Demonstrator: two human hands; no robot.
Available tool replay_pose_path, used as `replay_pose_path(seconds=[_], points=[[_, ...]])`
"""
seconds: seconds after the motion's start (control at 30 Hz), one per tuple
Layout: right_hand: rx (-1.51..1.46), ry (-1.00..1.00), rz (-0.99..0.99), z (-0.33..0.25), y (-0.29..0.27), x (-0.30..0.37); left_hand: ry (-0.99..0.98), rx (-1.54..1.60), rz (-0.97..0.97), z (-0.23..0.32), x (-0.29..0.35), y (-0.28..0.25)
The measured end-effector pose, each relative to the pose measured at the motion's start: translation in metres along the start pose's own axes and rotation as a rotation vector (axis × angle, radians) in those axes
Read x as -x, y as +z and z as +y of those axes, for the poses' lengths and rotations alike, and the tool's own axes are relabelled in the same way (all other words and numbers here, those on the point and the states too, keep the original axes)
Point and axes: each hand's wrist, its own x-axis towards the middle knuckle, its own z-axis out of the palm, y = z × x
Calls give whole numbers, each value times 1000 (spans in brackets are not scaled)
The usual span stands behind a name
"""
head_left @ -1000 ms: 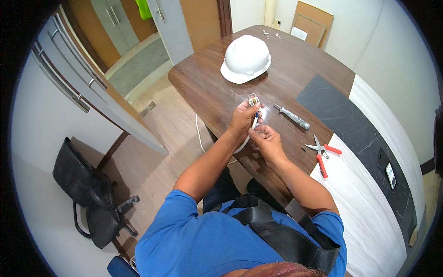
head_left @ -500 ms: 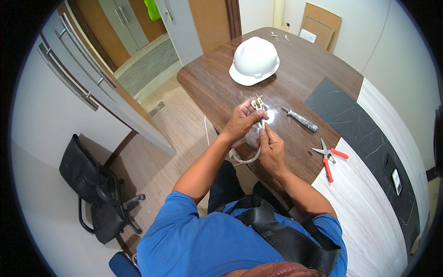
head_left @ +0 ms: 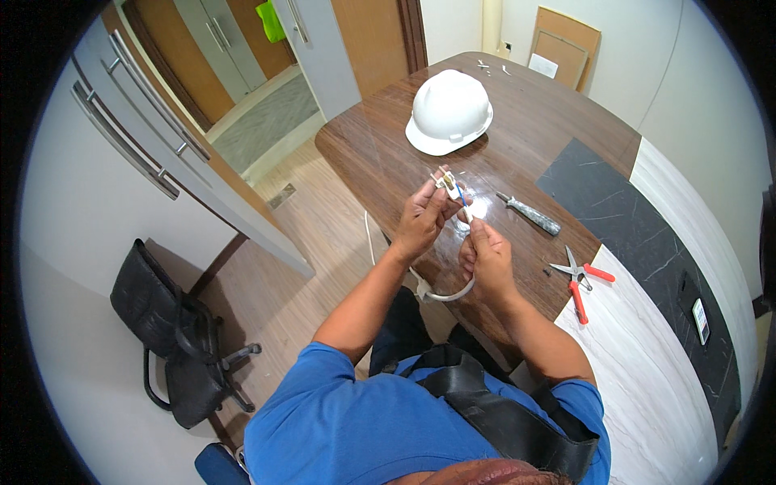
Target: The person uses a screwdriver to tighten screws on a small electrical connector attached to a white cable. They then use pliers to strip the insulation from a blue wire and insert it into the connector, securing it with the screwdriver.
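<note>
My left hand (head_left: 422,218) holds an opened white power plug (head_left: 449,186) between thumb and fingers; its metal pins point away from me and brass-coloured parts show inside. My right hand (head_left: 491,257) pinches a white cable (head_left: 468,214) close to its end. From there a thin blue wire (head_left: 461,194) runs up to the plug; whether it is fastened inside is too small to tell. Below my right hand the cable curves left and hangs past the table edge. Both hands are over the near part of the brown table (head_left: 368,133).
A white hard hat (head_left: 449,111) stands beyond my hands. To the right lie a screwdriver (head_left: 529,215) with a grey handle, red-handled pliers or cutters (head_left: 576,277) with jaws spread, and a phone (head_left: 701,322). A black office chair (head_left: 182,339) stands on the left.
My right hand has drawn back slightly from the plug along with the cable, so more of the blue wire shows between them. The plug has tilted a little in my left hand.
</note>
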Motion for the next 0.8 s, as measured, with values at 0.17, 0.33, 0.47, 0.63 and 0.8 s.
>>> replay_pose_path(seconds=[0.17, 0.33, 0.47, 0.63, 0.8], points=[[-115, 100, 11, -19, 3, 3, 45, -94, 35, 4, 1, 6], [-65, 87, 15, -22, 0, -1, 90, -279, 40, 5, -3, 0], [-18, 11, 29, -19, -1, -2, 55, -381, 67, 10, 1, 4], [72, -47, 14, -15, -2, -6, 69, -406, 64, 7, 4, 0], [128, -82, -17, -10, -3, -8, 13, -328, 99, 11, 8, 1]])
